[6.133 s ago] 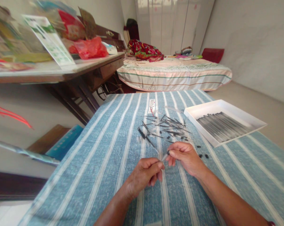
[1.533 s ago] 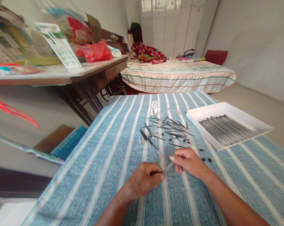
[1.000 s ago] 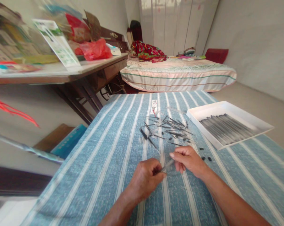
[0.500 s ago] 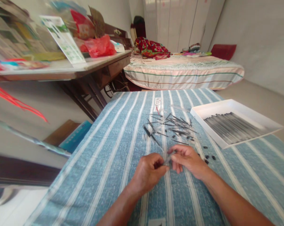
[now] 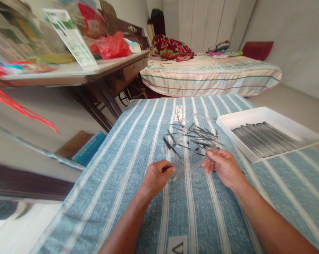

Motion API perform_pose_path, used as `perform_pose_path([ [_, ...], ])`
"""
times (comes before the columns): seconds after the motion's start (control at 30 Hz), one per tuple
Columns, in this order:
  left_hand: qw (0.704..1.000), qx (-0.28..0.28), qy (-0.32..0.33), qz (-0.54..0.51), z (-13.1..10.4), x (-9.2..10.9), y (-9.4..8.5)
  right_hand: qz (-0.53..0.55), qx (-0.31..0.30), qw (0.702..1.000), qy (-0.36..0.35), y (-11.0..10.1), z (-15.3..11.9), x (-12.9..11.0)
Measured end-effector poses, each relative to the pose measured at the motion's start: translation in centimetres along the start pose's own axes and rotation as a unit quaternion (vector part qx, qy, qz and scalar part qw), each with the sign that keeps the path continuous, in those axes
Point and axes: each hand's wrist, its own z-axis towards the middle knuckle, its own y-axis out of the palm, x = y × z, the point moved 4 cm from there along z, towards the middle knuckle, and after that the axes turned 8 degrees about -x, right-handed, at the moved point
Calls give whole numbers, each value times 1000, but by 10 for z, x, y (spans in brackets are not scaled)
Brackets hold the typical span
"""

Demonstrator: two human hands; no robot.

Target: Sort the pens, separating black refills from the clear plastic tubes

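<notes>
My right hand (image 5: 223, 165) pinches a clear pen barrel (image 5: 198, 164), which slants down to the left from my fingertips with a dark tip at its upper end. To the left of it, my left hand (image 5: 156, 176) is closed, and a small clear pen cap (image 5: 175, 175) shows blurred at its fingertips. The two hands are apart, just above the cloth. Beyond them lies a loose pile of thin black pen refills (image 5: 199, 134), with small black plugs and clear pieces among them.
A white box (image 5: 244, 151) holding a row of pens (image 5: 262, 137) stands at the right on the striped tablecloth (image 5: 122, 165). Past the table is a bed (image 5: 209, 77). A desk (image 5: 69, 76) with a red plastic bag (image 5: 113, 46) is at the left.
My hands have drawn apart. The right one moved up and right with the pen barrel, the left one slightly left with the small clear cap. The view shifted a little.
</notes>
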Motion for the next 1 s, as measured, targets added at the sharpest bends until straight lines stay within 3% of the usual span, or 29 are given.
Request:
perform_pose_path([
  [0.2,985,-23,-4,172,-2,5,16,-1,-6,1000,-2,1,0,2],
  [0.33,972,-45,5,232,-2,4,18,-15,-2,1000,2,3,-1,3],
  [0.7,990,-69,70,97,-6,12,20,-1,12,1000,-5,7,-2,6],
  [1.0,995,-53,71,45,-6,14,20,12,22,999,-24,5,0,4],
])
